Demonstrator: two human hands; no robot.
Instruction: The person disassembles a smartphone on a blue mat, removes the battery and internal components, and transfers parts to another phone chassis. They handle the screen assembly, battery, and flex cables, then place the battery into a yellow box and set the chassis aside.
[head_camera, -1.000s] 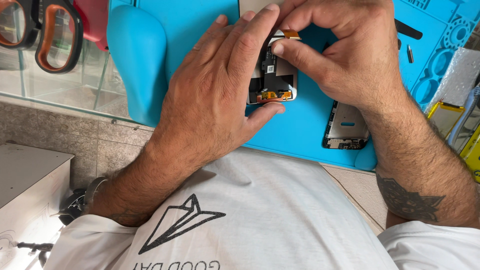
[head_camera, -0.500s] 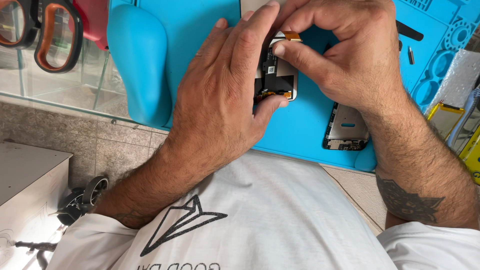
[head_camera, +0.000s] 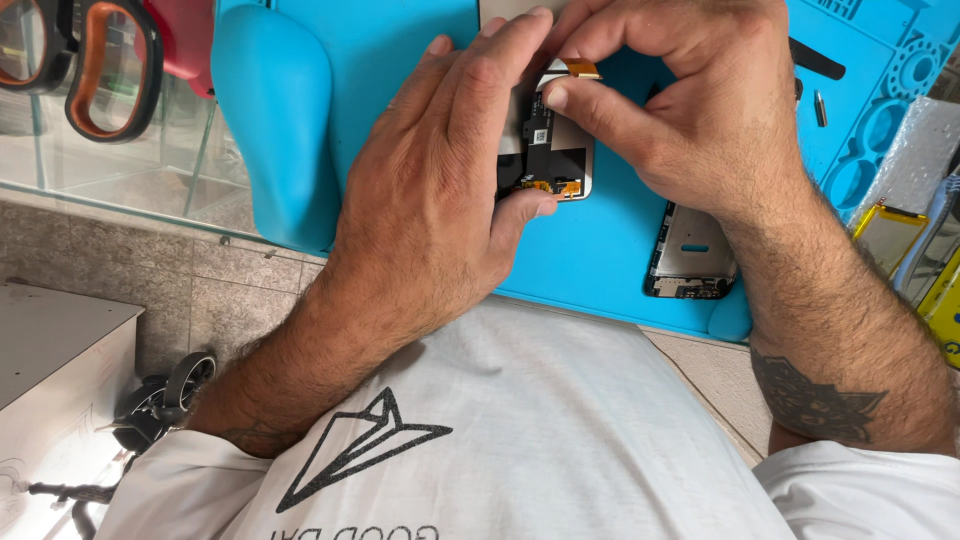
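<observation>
Little moved: 2 hands, left hand (head_camera: 440, 190), right hand (head_camera: 690, 110), grip 1 opened phone (head_camera: 552, 150).

We've got one view only, head cam, worn up top & looking steeply down along the wearer's own chest. White shirt (head_camera: 520, 440) fills the bottom of frame, so we're close in. Facing forward over a blue work mat (head_camera: 400, 60), which runs off the top edge. Left hand (head_camera: 440, 200) & right hand (head_camera: 690, 110) sit upper centre, both forearms coming in from the lower corners. Tiled floor (head_camera: 130, 270) shows far below at left, past the mat's edge. No 2nd view, so nothing's shared btw cams.
</observation>
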